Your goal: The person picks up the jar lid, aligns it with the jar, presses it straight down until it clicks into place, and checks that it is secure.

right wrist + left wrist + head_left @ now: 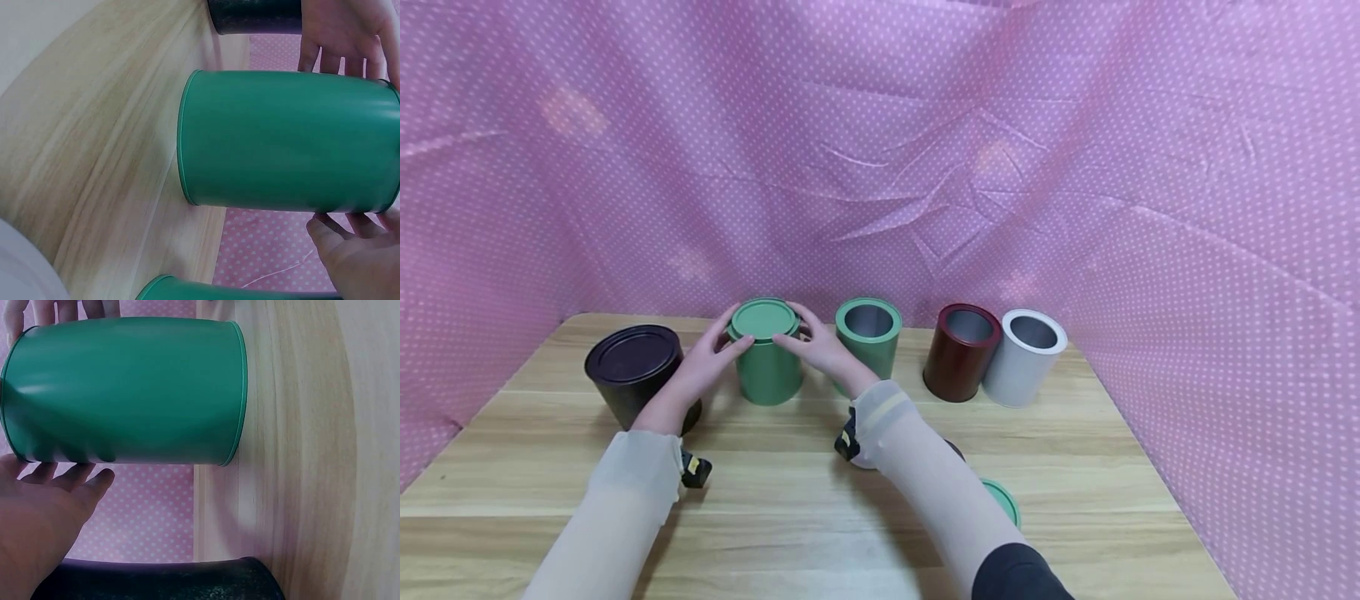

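green lidded tin, upright, on wooden table

A staged recording booth: wooden table walled in by draped pink polka-dot cloth.

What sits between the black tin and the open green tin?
The lidded green tin, with both hands at its lid: left hand, right hand. The head view shows it.
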Demonstrator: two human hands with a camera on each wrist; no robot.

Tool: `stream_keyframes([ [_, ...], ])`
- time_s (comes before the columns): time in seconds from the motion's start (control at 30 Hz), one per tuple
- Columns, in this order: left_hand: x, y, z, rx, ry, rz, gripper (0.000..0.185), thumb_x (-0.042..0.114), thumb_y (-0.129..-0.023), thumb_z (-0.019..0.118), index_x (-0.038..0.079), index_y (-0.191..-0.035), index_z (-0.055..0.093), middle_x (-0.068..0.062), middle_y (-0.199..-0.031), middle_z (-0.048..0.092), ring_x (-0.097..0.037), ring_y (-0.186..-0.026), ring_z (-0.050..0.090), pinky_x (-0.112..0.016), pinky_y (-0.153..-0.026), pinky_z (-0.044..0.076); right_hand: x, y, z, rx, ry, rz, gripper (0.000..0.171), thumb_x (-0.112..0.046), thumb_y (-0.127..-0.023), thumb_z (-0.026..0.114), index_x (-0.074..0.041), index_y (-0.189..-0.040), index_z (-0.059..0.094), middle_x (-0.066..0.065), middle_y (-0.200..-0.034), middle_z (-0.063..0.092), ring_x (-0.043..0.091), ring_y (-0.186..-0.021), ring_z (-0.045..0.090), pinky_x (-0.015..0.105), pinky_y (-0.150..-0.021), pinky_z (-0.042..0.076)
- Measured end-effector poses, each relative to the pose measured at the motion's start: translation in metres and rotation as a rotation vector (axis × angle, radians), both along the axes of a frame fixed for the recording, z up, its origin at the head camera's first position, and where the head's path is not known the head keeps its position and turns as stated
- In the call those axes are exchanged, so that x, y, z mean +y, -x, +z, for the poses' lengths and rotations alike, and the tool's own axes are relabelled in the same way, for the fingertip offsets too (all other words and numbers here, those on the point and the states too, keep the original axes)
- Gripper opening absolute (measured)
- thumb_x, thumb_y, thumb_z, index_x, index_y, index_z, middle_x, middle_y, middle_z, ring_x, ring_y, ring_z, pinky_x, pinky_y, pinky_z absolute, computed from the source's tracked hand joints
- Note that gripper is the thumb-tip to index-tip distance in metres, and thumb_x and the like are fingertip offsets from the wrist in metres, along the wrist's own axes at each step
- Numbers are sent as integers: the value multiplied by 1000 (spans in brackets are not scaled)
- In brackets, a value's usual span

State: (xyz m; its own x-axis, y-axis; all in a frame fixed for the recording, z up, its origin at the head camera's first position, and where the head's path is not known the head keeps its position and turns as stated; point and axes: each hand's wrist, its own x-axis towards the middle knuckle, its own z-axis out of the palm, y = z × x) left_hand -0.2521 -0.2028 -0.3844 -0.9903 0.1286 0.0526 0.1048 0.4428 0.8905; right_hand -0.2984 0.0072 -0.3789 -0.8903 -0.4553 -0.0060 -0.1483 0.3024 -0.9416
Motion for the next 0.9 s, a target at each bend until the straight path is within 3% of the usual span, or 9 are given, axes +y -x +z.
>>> stream_keyframes([
  [0.4,3,1,-2,22,-2,8,77,45,-99,49,26,-157,2,-19,-162,4,-47,-145,14,-64,-114,18,4,2,-2,-5,-7,23,66,-47,-91,63,-42,-148,31,4,-152,39,25,-141,37,51,-111,35],
  [0.7,3,10,-7,146,109,13,72,40,-101,45,11,-156,9,-27,-158,11,-51,-141,22,-61,-113,26,3,10,0,34,-78,49,67,-48,-92,61,-40,-149,28,5,-153,40,27,-140,39,52,-112,34],
  [0.9,4,13,-8,159,145,32,71,43,-101,44,13,-156,11,-26,-158,14,-50,-141,24,-60,-113,27,2,13,3,56,-134,39,67,-51,-91,59,-40,-150,27,6,-154,38,29,-140,39,53,-112,33],
])
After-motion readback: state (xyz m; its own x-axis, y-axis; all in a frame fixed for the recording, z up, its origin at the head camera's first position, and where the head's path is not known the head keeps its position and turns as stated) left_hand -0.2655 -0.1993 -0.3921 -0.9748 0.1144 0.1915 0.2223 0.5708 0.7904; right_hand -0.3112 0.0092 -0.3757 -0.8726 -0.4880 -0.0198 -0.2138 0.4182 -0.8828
